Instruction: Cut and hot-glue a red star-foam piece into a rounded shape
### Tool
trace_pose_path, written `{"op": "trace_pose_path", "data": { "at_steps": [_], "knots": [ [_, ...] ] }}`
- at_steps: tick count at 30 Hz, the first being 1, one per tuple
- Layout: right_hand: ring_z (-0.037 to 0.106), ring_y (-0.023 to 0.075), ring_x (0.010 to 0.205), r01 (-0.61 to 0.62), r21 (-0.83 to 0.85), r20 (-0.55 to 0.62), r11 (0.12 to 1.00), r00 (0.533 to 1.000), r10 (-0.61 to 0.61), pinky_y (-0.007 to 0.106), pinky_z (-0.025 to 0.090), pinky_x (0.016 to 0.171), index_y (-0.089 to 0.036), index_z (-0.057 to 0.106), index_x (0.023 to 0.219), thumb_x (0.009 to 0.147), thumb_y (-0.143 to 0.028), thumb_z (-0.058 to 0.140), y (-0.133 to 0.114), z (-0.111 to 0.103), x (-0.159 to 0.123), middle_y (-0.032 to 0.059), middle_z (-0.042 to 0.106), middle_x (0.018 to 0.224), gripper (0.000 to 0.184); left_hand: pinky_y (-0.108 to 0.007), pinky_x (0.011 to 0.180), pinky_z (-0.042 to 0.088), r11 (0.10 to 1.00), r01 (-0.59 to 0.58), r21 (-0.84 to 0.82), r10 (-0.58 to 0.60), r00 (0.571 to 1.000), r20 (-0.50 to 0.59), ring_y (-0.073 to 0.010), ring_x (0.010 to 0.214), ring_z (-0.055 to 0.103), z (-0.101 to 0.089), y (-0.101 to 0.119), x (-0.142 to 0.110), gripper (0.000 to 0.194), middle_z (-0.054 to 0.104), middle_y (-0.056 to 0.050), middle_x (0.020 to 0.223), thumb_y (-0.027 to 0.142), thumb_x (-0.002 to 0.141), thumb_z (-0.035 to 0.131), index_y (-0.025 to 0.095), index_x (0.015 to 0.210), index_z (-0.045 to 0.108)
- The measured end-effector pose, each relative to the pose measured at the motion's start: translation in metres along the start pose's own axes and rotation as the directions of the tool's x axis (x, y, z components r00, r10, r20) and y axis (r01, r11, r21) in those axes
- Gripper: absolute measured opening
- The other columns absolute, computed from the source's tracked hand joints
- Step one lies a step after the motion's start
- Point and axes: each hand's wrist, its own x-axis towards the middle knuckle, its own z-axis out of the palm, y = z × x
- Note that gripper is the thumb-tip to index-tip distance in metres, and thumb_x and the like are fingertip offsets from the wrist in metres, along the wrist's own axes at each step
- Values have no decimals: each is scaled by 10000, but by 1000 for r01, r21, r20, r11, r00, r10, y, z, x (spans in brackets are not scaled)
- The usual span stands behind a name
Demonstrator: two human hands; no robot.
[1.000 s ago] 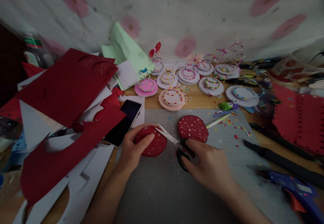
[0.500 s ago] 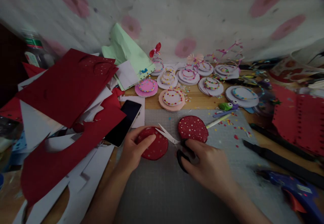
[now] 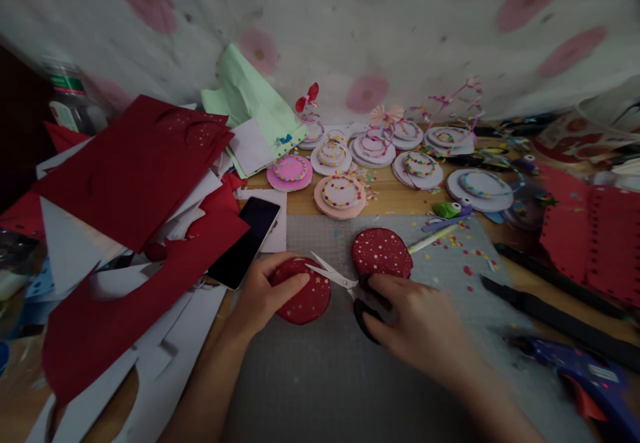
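Observation:
My left hand (image 3: 265, 293) grips a round red disc (image 3: 305, 303) dotted with small gold stars, thumb on top and fingers beneath. In my right hand (image 3: 413, 309) are black-handled scissors (image 3: 341, 279), with fingers through the loops. Their silver blades are slightly parted and point left, lying over the upper right edge of the held disc. A second red disc with pale stars (image 3: 382, 252) rests on the grey cutting mat (image 3: 320, 376), just beyond my right hand.
Left lie piled red sheets (image 3: 135, 169), paper scraps and a phone (image 3: 250, 236). Small tiered paper discs with beaded rings (image 3: 340, 194) stand along the back. At right are a blue glue gun (image 3: 575, 369), a black strip-like tool (image 3: 555, 316) and red punched sheets (image 3: 610, 236).
The held disc has shifted slightly down and left and turned a little. The scissors and my right hand have moved slightly; the blades are closer together.

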Motion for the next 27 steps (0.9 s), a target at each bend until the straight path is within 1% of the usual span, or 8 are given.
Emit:
{"op": "trace_pose_path", "data": {
  "at_steps": [5,9,12,14,18,23,27],
  "knots": [
    [628,164,619,37,11,9,999,999,-37,259,301,556,-217,563,747,805,-264,575,0,1,2,-5,666,705,77,-233,728,513,999,41,25,-42,999,19,-170,814,667,1,1,-1,244,760,9,872,312,710,770,224,938,759],
    [625,160,604,46,-12,12,999,999,-45,258,292,547,-217,547,720,819,-243,562,2,2,2,-11,660,677,103,-238,717,513,999,41,34,-41,999,15,-178,813,669,0,1,-1,254,759,3,874,324,716,760,215,946,757],
    [631,166,612,43,-22,-2,999,999,-43,261,296,554,-220,554,738,810,-239,564,2,3,1,-8,672,693,75,-239,715,514,998,46,50,-47,999,19,-182,811,672,1,3,-2,253,760,1,868,330,715,754,209,937,756],
    [637,172,633,42,-23,-18,999,999,-42,264,300,562,-222,563,759,799,-246,572,0,2,1,-2,680,715,47,-241,714,515,995,57,81,-60,997,43,-185,808,676,1,6,-3,242,763,0,859,327,716,745,205,924,756],
    [620,168,625,51,-12,-3,999,999,-51,263,298,560,-221,541,729,792,-264,577,-1,1,1,-4,658,698,84,-239,705,515,988,65,143,-79,992,95,-188,809,684,2,13,-4,221,769,0,874,313,720,724,207,911,760],
    [626,168,624,70,-32,11,997,998,-70,268,287,561,-219,541,721,817,-258,554,2,0,1,-5,656,692,104,-238,707,520,987,94,129,-108,989,103,-193,830,692,1,14,-4,239,775,1,898,318,716,726,215,928,760],
    [627,168,640,69,-42,-7,997,998,-70,264,298,572,-219,558,756,808,-251,557,0,0,1,3,667,712,61,-237,688,513,987,96,126,-113,984,135,-188,810,688,0,11,-4,233,774,-1,885,320,730,721,215,934,761]
  ]
}}
